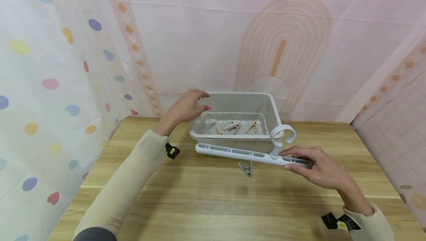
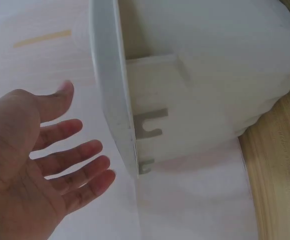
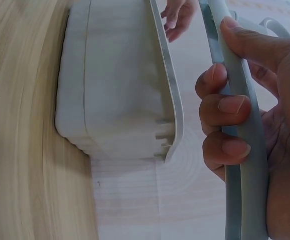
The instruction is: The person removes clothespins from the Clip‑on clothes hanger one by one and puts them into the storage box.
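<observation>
My right hand (image 1: 323, 168) grips a pale blue-white plastic hanger (image 1: 233, 154) near its right end. The hanger is a long slotted bar with a curved hook (image 1: 288, 131) pointing up, held in front of the bin. In the right wrist view, curled fingers (image 3: 229, 106) wrap round the bar. My left hand (image 1: 189, 107) is at the bin's left rim with fingers spread and nothing in them; in the left wrist view the hand (image 2: 40, 165) appears apart from the rim. Several clothespins, including a yellow one (image 1: 252, 127), lie inside the whitish plastic bin (image 1: 233, 96).
A grey clothespin (image 1: 246, 169) lies on the wooden table (image 1: 213, 211) in front of the bin, below the hanger. Behind the table hangs a patterned curtain (image 1: 193, 41), close to the back of the bin. Another dotted curtain (image 1: 50, 104) covers the left side.
</observation>
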`<state>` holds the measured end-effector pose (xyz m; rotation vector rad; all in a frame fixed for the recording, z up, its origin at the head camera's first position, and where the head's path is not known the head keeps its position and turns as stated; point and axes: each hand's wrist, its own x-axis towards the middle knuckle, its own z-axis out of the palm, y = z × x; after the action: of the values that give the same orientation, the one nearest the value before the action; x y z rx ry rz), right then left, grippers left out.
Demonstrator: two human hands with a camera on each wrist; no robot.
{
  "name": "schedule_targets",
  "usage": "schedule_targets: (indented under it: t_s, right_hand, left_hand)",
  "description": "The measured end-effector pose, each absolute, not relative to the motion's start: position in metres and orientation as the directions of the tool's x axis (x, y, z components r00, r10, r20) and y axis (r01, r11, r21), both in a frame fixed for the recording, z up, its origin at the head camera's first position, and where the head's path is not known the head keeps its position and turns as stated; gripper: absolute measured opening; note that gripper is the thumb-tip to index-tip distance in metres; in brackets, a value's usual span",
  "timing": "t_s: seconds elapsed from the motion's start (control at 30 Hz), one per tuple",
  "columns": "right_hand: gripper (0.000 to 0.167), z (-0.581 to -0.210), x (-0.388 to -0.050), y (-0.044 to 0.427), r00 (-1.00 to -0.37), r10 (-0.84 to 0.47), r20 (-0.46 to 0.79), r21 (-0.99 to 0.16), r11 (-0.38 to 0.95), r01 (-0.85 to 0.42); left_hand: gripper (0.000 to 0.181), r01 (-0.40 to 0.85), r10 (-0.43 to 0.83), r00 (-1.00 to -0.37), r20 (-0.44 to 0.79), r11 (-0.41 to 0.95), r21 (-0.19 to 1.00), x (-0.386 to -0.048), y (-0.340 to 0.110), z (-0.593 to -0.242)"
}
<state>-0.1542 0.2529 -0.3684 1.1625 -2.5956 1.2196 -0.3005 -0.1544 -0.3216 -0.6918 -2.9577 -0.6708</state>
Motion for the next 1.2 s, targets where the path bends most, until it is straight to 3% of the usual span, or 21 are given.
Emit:
schedule_targets:
  t_s: [0.43,1.2]
  right_hand:
    - [0.037,-0.369,-0.154,0.253,-0.728,-0.592,0.346,-0.646,0.412,-0.642]
    - [0.039,-0.37,-0.157,0.255,-0.739,-0.581,0.34,-0.648,0.425,-0.632]
  left_hand:
    - [0.065,0.44,0.392,-0.897,0.204,0.75,0.493,-0.282,-0.167,-0.322]
    - [0.067,0.483,0.303,-0.876,0.376,0.571,0.664,-0.236,-0.175,-0.337]
